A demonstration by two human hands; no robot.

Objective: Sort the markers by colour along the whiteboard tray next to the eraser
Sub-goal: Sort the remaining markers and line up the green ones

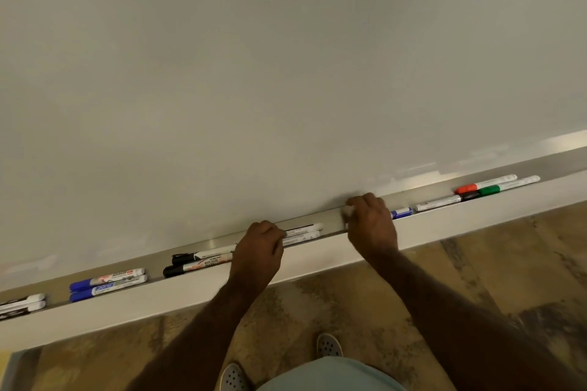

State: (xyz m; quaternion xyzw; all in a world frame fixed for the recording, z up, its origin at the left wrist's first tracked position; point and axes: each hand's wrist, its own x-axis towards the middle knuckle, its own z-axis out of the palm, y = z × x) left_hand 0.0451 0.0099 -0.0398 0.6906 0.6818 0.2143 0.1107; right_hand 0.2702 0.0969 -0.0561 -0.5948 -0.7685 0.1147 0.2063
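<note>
1. The left hand (259, 246) is curled around the ends of two white-barrelled markers (303, 232) lying in the whiteboard tray (333, 247).
2. The right hand (370, 220) is clenched on a blue-capped marker (401, 213).
3. Black pair (198, 262) and blue pair (108, 284) lie leftward; red marker (486, 183) and green marker (508, 186) lie rightward.

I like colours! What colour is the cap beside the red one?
Green cap, seen in the head view.

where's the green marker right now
In the head view the green marker lies far right in the whiteboard tray, beside the red marker, well right of the right hand.
</note>
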